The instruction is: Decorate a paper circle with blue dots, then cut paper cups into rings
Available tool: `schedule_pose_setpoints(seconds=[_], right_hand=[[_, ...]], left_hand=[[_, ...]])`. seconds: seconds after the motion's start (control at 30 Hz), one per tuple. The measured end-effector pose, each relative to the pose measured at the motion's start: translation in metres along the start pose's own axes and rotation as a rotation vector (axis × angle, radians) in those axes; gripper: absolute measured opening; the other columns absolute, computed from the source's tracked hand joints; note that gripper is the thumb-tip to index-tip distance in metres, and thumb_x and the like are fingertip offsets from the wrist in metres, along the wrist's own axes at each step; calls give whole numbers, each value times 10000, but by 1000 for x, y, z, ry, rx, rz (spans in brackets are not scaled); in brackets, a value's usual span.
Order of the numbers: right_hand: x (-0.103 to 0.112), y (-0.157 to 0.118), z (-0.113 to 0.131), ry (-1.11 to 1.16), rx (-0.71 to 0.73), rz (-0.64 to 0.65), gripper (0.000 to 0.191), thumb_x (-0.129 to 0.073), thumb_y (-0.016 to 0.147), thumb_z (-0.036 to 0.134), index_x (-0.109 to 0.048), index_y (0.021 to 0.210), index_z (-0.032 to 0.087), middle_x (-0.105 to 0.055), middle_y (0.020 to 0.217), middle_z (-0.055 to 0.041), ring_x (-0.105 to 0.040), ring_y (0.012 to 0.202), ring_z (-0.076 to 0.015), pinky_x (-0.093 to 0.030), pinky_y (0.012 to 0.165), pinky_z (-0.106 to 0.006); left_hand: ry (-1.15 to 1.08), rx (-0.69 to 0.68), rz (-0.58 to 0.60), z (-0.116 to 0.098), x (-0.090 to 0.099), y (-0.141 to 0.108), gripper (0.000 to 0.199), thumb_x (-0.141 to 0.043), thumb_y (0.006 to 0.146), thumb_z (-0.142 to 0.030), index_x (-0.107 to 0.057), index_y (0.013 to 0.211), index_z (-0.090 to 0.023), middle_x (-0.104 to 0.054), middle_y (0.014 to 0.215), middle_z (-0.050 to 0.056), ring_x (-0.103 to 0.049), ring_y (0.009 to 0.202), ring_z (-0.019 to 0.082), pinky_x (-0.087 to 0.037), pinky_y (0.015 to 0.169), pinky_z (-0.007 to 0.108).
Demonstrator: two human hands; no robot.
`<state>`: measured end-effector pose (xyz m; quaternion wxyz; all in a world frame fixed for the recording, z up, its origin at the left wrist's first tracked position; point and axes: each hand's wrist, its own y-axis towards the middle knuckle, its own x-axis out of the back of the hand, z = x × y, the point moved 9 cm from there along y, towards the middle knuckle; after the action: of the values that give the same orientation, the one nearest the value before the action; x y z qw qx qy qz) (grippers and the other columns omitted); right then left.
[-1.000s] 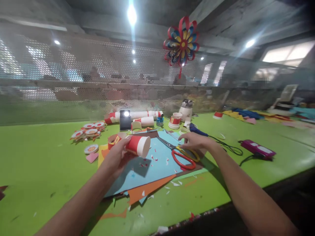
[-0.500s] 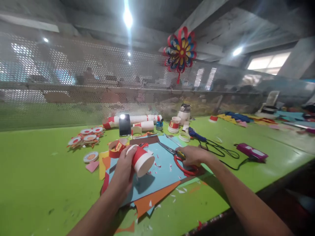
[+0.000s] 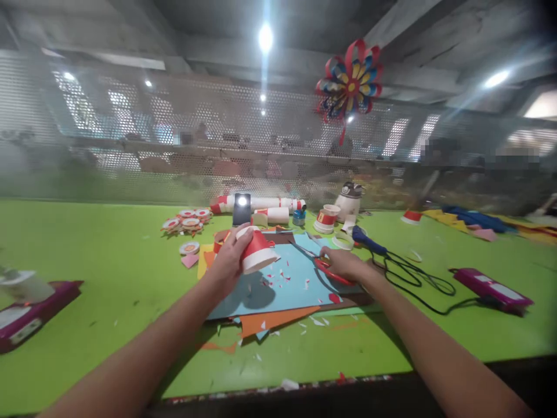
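Observation:
My left hand [image 3: 232, 255] is closed round a red and white paper cup [image 3: 257, 252], holding it tilted above a sheet of light blue paper [image 3: 278, 296]. My right hand [image 3: 342, 264] grips the red handles of a pair of scissors [image 3: 304, 251], low over the right part of the sheet. The blades point to the far left, away from the cup. Small red and white paper scraps [image 3: 282, 276] are scattered over the blue sheet. Orange paper [image 3: 274, 321] sticks out from under its near edge.
Behind the paper are a phone [image 3: 242, 209], white tubes with red bands [image 3: 272, 203], a blue bottle [image 3: 299, 217] and a cut cup [image 3: 325, 219]. A blue glue gun [image 3: 368, 239] has its black cord running right to a purple power strip [image 3: 491, 288]. Round paper pieces [image 3: 189, 220] lie left.
The view has swung left, so the table's things appear farther right. The cup has turned, showing more of its side. Both hands keep their hold, on the cup and the scissors.

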<state>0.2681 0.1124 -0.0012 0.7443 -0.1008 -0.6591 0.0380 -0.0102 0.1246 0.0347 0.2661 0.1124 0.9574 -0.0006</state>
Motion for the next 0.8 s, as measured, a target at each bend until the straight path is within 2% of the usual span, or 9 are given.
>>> schedule_pose_setpoints(seconds=[0.13,0.2,0.3,0.37,0.47,0.57,0.63,0.7,0.8], right_hand=[[4,3,0,104,25,-38,331,-603,949,330,-587,1239,173,-615,1245,-91,-639,1043,-227,-548,872,-441],[10,0,-1,216,62,-52,317,-605,948,326,-596,1225,172,-619,1239,-88,-640,1040,-225,-549,871,-437],[24,-11,-1,467,128,-113,308,-602,950,322,-596,1215,167,-633,1196,-81,-655,980,-207,-567,820,-404],[37,-24,4,675,197,-185,303,-602,950,321,-585,1205,157,-656,1093,-64,-668,868,-176,-578,747,-364],[56,-45,24,986,360,-291,260,-645,890,314,-562,1091,171,-650,856,2,-680,752,-163,-592,753,-373],[64,-60,54,1227,475,-300,273,-691,816,397,-555,936,193,-659,759,4,-698,700,-190,-604,743,-410],[61,-63,77,1333,494,-274,303,-724,795,418,-551,897,191,-689,745,-19,-706,666,-194,-601,723,-404],[53,-62,99,1411,475,-238,352,-752,770,446,-544,894,191,-692,685,-15,-687,576,-179,-590,624,-361],[38,-56,120,1526,393,-229,424,-799,724,417,-514,960,207,-638,586,46,-633,489,-145,-545,511,-286]], left_hand=[[8,31,-49,7,3,6,412,-712,765,-285,-578,1143,-191,-677,759,22,-647,531,166,-519,478,255],[10,59,-59,6,0,7,337,-678,765,-285,-603,1053,-128,-650,670,36,-632,486,183,-507,443,275],[0,39,-59,-2,-7,8,300,-641,797,-310,-604,1012,-103,-636,655,41,-636,504,184,-541,482,303],[-7,-7,-37,-8,-15,9,314,-655,809,-311,-597,1051,-120,-652,716,40,-652,562,171,-560,536,293],[-12,-86,1,-12,-25,11,424,-724,780,-272,-569,1160,-165,-689,882,46,-675,680,157,-571,619,265],[-13,-159,-14,-12,-26,15,556,-781,735,-239,-532,1230,-192,-687,978,39,-670,737,143,-564,664,244],[-6,-189,-38,-9,-25,16,583,-806,718,-262,-531,1227,-185,-685,950,32,-660,718,136,-552,658,238],[6,-196,-54,-6,-24,16,581,-824,705,-298,-546,1198,-168,-687,890,31,-653,687,138,-538,643,242],[21,-189,-60,0,-23,12,550,-836,684,-328,-573,1133,-149,-683,797,25,-642,645,151,-521,620,256]])
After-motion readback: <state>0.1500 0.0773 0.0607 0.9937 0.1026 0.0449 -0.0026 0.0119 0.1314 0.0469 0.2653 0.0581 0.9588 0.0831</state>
